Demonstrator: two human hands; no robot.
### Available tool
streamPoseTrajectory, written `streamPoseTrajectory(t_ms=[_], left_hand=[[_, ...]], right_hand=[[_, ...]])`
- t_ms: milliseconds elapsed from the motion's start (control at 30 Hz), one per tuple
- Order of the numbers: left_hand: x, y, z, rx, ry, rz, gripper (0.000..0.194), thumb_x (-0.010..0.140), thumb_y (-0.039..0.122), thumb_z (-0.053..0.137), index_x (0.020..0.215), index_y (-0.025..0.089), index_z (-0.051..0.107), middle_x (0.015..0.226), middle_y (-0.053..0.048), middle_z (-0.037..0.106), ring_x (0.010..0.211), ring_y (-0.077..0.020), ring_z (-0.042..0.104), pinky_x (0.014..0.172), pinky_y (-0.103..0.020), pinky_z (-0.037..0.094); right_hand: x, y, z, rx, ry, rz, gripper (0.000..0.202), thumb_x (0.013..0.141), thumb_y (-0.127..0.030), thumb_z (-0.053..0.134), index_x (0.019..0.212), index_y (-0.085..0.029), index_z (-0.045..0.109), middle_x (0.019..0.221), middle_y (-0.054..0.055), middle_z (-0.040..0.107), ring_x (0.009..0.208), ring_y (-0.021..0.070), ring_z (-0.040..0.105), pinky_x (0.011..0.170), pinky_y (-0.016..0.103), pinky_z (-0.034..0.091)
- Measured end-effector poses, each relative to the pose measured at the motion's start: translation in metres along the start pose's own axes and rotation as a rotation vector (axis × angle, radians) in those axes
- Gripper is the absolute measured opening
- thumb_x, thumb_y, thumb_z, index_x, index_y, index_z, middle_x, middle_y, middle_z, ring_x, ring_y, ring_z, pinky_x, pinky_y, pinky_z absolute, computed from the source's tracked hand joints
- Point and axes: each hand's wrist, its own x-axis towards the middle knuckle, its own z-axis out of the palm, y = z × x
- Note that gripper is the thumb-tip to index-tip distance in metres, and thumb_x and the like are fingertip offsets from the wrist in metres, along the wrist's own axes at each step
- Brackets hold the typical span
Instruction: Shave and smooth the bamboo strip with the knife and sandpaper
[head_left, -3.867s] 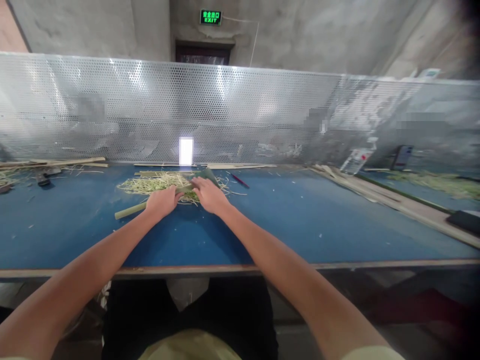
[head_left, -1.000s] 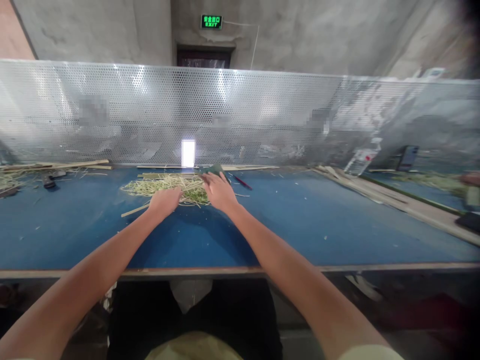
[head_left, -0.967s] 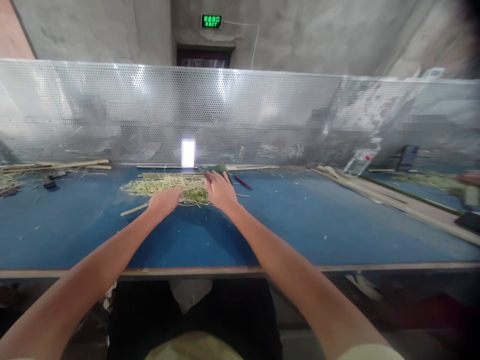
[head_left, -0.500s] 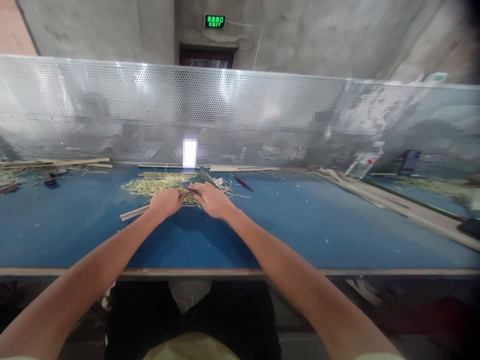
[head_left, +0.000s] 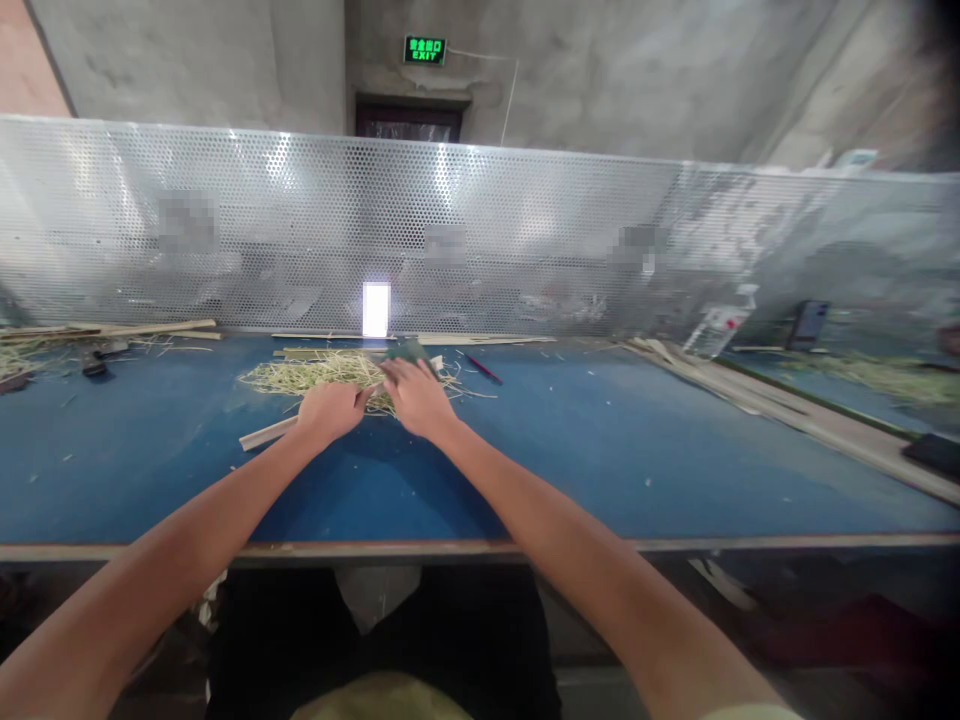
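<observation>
Apparently for steadiness, my left hand (head_left: 330, 411) pinches a bamboo-like strip (head_left: 267, 434); my right hand (head_left: 417, 395) covers a green flap (head_left: 409, 350), grip unclear.

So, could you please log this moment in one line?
left hand: gripping pale strip; right hand: on dark green piece; shavings: by both hands; red stick: on table
</observation>
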Motion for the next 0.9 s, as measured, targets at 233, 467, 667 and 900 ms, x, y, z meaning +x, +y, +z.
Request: streamPoseTrajectory(t_ms=[233,467,667,900], left_hand=[[-0.001,0.0,0.003,0.024,-0.014,0.042,0.056,0.09,0.059,0.031,0.094,0.019,0.07,0.084,-0.014,0.071,0.08,-0.0306,0.068,0.071,-0.039,0.051],[0.001,-0.004,0.003,-0.042,-0.071,0.049,0.054,0.09,0.057,0.033,0.089,0.018,0.069,0.082,-0.014,0.07,0.077,-0.0292,0.068,0.067,-0.036,0.051],[0.004,-0.006,0.003,-0.073,-0.07,0.044,0.048,0.09,0.056,0.036,0.097,0.021,0.068,0.088,-0.012,0.071,0.082,-0.0273,0.068,0.069,-0.033,0.05],[0.004,-0.006,0.003,-0.089,-0.073,0.029,0.053,0.09,0.059,0.033,0.092,0.019,0.068,0.087,-0.013,0.071,0.083,-0.0276,0.068,0.069,-0.033,0.05]], right_hand=[[-0.003,0.006,0.001,-0.026,0.043,0.114,0.05,0.101,-0.033,0.021,0.141,-0.021,0.048,0.141,0.006,0.053,0.138,0.0247,0.037,0.116,0.053,0.021],[-0.002,0.009,0.002,0.046,-0.038,0.071,0.05,0.102,-0.035,0.02,0.142,-0.02,0.047,0.144,0.007,0.05,0.138,0.0239,0.036,0.115,0.05,0.025],[-0.001,0.011,0.003,0.084,-0.087,-0.022,0.046,0.101,-0.036,0.028,0.142,-0.027,0.047,0.143,0.002,0.052,0.136,0.0223,0.04,0.115,0.046,0.028],[0.001,0.012,0.003,0.077,-0.116,-0.069,0.046,0.101,-0.036,0.028,0.142,-0.026,0.047,0.145,0.002,0.049,0.137,0.0199,0.039,0.116,0.043,0.028]])
